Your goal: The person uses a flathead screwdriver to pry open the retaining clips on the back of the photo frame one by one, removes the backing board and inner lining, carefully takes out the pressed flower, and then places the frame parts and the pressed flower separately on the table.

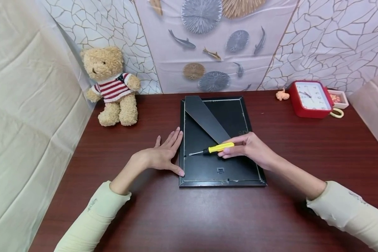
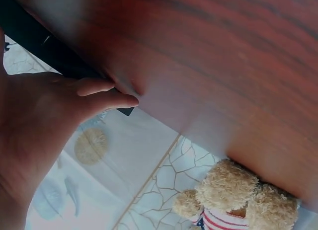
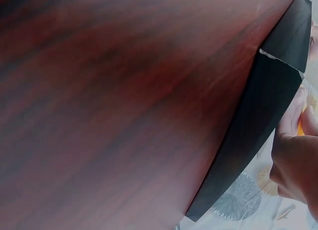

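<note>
A black picture frame (image 1: pixel 201 168) lies back side up on the table, its stand leg (image 1: pixel 204 117) slanting across the backing board. My left hand (image 1: pixel 162 152) rests at the frame's left edge, fingers spread and fairly straight, thumb on the lower left corner. In my right hand (image 1: pixel 245 148) a screwdriver (image 1: pixel 218 147) with a yellow handle is pinched between thumb and fingers. Its metal tip points left, over the board near the left inner edge. The left wrist view shows the left hand (image 2: pixel 54 101) along the frame's side; in the right wrist view the frame's edge (image 3: pixel 248 130) hides part of the right hand (image 3: pixel 298 155).
A teddy bear (image 1: pixel 111 87) in a striped sweater sits at the back left of the brown table (image 1: pixel 189 217). At the back right stand a red clock (image 1: pixel 312 99), a small orange figurine (image 1: pixel 282 95) and a little box (image 1: pixel 339 99). Patterned cloth (image 1: pixel 214 63) hangs behind.
</note>
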